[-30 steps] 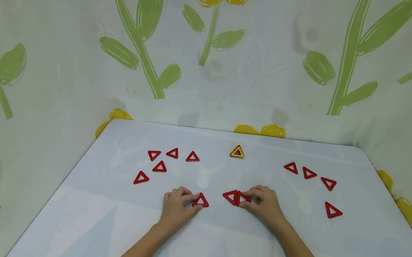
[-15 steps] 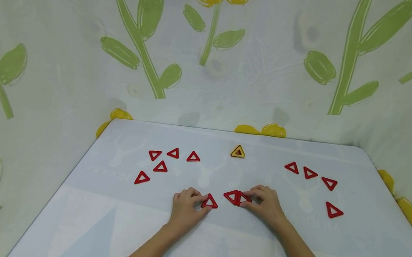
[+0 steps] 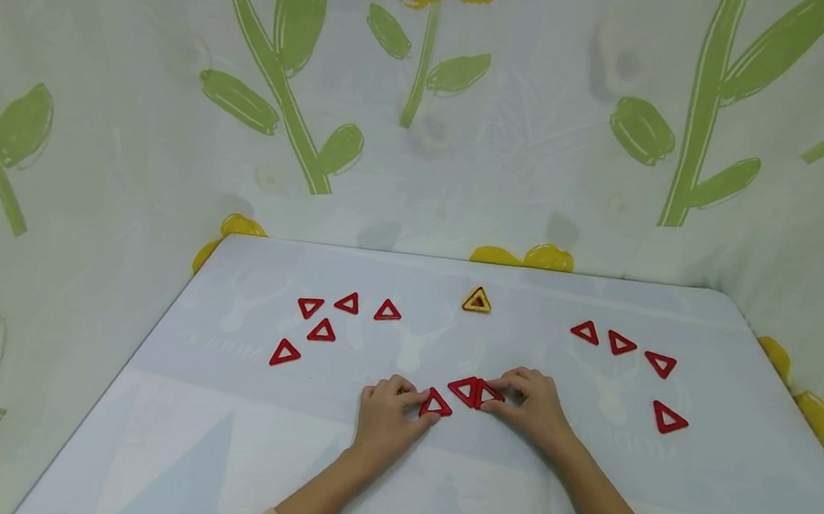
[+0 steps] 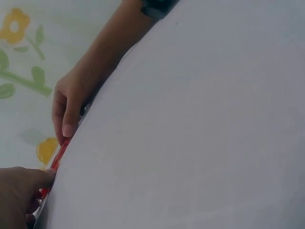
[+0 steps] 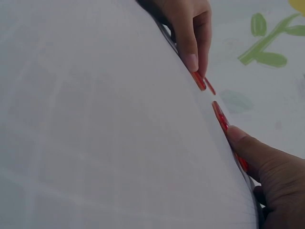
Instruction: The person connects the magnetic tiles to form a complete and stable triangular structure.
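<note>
In the head view my left hand [image 3: 388, 424] pinches a red hollow triangle tile [image 3: 441, 412] between thumb and fingers, flat on or just over the table. Just to its right lies a second red triangle tile [image 3: 473, 392]. That tile sits edge to edge with a third red triangle tile [image 3: 479, 395], which my right hand [image 3: 537, 411] pinches by thumb and index finger. A small gap separates the left hand's tile from the joined pair. The right wrist view shows red tile edges [image 5: 220, 116] by the right thumb, seen nearly side-on.
Several loose red triangles [image 3: 321, 336] lie at the left of the white table [image 3: 270, 460], and several more red triangles [image 3: 621, 349] at the right. A yellow triangle [image 3: 477, 306] with a dark reddish centre lies near the far edge. Flower-print cloth [image 3: 504, 166] hangs behind.
My left hand has moved right with its red triangle tile, up close to the joined pair, and the tile has turned slightly. The right hand has stayed in place on its tile.
</note>
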Demonstrator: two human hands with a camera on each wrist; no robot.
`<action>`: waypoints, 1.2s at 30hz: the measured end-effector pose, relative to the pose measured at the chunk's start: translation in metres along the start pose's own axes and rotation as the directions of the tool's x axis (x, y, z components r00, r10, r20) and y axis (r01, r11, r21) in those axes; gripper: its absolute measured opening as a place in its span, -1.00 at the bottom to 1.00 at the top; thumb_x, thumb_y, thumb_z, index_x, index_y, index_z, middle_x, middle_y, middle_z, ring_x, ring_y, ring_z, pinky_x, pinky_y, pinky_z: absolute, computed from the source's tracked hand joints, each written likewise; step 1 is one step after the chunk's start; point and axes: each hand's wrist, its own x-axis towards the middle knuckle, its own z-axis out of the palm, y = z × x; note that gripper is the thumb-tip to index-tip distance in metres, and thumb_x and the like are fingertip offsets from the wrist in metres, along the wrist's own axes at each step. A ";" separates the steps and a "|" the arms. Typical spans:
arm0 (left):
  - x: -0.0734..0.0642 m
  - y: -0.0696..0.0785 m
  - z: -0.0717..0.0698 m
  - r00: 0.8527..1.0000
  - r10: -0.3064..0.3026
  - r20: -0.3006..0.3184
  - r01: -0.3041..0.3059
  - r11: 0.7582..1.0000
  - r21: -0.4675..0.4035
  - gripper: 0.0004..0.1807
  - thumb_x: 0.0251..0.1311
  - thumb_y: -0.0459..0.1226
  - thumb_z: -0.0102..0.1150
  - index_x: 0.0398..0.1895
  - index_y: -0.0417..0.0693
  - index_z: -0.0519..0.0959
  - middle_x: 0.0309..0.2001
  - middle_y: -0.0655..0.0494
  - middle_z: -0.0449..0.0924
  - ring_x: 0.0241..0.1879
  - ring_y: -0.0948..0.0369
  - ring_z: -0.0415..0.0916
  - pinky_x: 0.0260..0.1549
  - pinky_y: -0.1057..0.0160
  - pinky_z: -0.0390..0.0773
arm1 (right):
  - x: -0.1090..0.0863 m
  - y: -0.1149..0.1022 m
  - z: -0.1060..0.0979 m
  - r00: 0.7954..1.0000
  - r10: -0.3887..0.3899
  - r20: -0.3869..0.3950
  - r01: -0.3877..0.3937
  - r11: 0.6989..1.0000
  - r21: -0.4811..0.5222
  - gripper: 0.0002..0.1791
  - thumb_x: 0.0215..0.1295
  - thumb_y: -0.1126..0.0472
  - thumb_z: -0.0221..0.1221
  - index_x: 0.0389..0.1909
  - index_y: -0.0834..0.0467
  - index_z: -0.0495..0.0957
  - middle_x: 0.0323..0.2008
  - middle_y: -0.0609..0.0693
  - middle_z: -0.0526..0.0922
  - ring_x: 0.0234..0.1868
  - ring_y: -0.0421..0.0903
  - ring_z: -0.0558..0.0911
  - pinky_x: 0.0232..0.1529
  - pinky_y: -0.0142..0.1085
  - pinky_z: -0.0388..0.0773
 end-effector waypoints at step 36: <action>0.023 -0.002 0.002 0.999 -0.003 -0.053 -0.005 0.989 -0.150 -0.55 -0.16 -0.16 0.50 -0.12 -0.10 0.68 -0.28 0.12 0.50 -0.33 0.24 0.42 -0.34 0.25 0.35 | 0.000 0.002 0.000 1.000 -0.020 -0.008 0.020 1.000 0.022 -0.71 -0.13 0.15 0.48 -0.30 0.06 0.72 -0.36 -0.17 0.63 -0.29 -0.22 0.46 -0.24 -0.24 0.30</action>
